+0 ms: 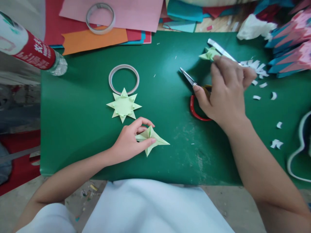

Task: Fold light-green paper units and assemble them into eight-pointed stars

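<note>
My left hand is closed on a pale green folded paper star, thumb on top, just above the table. Beyond it lies a flat pale green eight-pointed paper star, its upper tip over the edge of a roll of narrow tape. My right hand hovers over scissors with red handles, its thumb apart from the fingers. The fingertips reach a small green folded paper piece; whether they touch it is unclear. Beside that lies a narrow silvery strip-shaped tool, partly hidden by the hand.
White paper scraps are scattered at the right. Pink and blue folded paper shapes and a crumpled tissue stand behind them. Coloured sheets with another tape roll lie at the back left, near a plastic bottle.
</note>
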`<control>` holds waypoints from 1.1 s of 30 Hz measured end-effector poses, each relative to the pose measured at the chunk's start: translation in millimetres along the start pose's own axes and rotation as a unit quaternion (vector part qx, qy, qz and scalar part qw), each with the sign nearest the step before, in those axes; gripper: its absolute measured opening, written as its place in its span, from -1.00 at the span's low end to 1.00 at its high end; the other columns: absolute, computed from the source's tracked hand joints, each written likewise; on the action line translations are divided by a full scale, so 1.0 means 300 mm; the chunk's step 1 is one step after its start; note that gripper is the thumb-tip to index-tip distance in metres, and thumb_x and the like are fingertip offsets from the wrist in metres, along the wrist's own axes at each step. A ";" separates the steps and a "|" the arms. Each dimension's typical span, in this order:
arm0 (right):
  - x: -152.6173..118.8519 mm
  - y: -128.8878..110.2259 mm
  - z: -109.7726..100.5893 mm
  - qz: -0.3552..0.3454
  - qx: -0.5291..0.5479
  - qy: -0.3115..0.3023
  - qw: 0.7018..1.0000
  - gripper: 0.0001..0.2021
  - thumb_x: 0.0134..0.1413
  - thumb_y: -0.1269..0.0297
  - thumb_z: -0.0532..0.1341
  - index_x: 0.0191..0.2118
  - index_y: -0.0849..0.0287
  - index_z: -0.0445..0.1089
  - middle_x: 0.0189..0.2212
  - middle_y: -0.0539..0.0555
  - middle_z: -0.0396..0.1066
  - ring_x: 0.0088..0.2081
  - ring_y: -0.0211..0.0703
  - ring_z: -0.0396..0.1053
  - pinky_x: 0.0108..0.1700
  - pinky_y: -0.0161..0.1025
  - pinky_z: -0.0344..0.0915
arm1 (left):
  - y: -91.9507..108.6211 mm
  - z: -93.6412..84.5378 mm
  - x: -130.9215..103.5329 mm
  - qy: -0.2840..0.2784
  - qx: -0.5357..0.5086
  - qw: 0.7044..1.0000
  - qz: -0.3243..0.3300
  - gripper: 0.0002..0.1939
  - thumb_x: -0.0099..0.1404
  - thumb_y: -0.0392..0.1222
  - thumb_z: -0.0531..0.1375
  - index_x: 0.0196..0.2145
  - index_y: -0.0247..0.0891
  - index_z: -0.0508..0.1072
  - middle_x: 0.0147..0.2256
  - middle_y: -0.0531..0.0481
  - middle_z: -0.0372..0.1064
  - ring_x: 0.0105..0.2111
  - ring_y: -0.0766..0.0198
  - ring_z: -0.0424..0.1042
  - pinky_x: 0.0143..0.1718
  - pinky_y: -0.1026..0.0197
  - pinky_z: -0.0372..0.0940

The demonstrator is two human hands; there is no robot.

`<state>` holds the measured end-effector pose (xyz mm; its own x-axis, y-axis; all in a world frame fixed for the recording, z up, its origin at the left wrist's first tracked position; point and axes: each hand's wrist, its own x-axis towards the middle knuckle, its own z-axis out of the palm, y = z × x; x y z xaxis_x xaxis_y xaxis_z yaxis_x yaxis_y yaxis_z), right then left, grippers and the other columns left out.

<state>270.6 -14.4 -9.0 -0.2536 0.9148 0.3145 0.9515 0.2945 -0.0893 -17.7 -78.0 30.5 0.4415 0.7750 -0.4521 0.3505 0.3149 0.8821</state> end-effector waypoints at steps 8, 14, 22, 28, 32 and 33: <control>-0.072 -0.197 -0.116 -0.239 -0.047 0.115 0.963 -0.69 0.19 0.27 0.21 0.01 0.31 0.39 0.00 0.21 0.48 -0.02 -0.02 0.45 -0.09 -0.08 0.23 | -0.024 -0.033 -0.005 -0.004 -0.067 0.994 0.091 -0.63 0.09 -0.07 0.38 -0.20 -0.22 0.39 -0.57 0.14 0.25 -0.57 0.38 0.30 -0.56 0.33 0.20; -0.135 -0.279 -0.128 -0.373 0.061 0.080 0.922 -0.88 0.17 0.38 0.24 -0.18 0.22 0.47 -0.07 0.11 0.52 -0.04 -0.17 0.45 -0.16 -0.23 0.39 | -0.037 -0.067 -0.005 0.057 -0.126 0.979 0.149 -0.60 0.08 -0.03 0.40 -0.22 -0.20 0.37 -0.53 0.11 0.28 -0.51 0.33 0.39 -0.51 0.31 0.29; -0.177 -0.294 -0.095 -0.416 0.167 0.042 0.893 -0.84 0.19 0.46 0.16 -0.17 0.35 0.48 -0.10 0.21 0.51 -0.04 -0.11 0.44 -0.19 -0.21 0.47 | -0.040 -0.077 0.014 0.115 -0.148 0.973 0.133 -0.62 0.10 -0.03 0.38 -0.20 -0.15 0.35 -0.52 0.14 0.26 -0.52 0.36 0.37 -0.54 0.34 0.30; -0.175 -0.294 -0.087 -0.414 0.196 0.032 0.888 -0.82 0.19 0.50 0.15 -0.17 0.42 0.48 -0.12 0.24 0.52 -0.04 -0.06 0.46 -0.15 -0.19 0.51 | -0.044 -0.073 0.017 0.123 -0.135 0.972 0.150 -0.65 0.12 -0.10 0.38 -0.20 -0.15 0.35 -0.50 0.14 0.28 -0.50 0.39 0.35 -0.49 0.36 0.31; -0.170 -0.295 -0.089 -0.426 0.182 0.030 0.886 -0.77 0.24 0.50 0.07 -0.16 0.40 0.48 -0.09 0.24 0.51 -0.01 -0.06 0.46 -0.10 -0.18 0.51 | -0.048 -0.074 0.020 0.128 -0.129 0.973 0.145 -0.64 0.11 -0.08 0.38 -0.21 -0.15 0.35 -0.50 0.14 0.27 -0.48 0.38 0.36 -0.46 0.34 0.32; -0.168 -0.295 -0.091 -0.430 0.179 0.027 0.885 -0.75 0.26 0.51 0.05 -0.15 0.41 0.48 -0.08 0.26 0.51 -0.01 -0.06 0.46 -0.10 -0.18 0.51 | -0.048 -0.074 0.020 0.128 -0.130 0.973 0.144 -0.64 0.11 -0.08 0.38 -0.21 -0.15 0.35 -0.50 0.14 0.28 -0.48 0.37 0.37 -0.45 0.34 0.32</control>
<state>203.9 -94.1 8.8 -0.8390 0.2994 0.4545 0.2934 0.9521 -0.0855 -38.4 -65.7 17.9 0.2587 0.9521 -0.1632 0.0081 0.1668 0.9860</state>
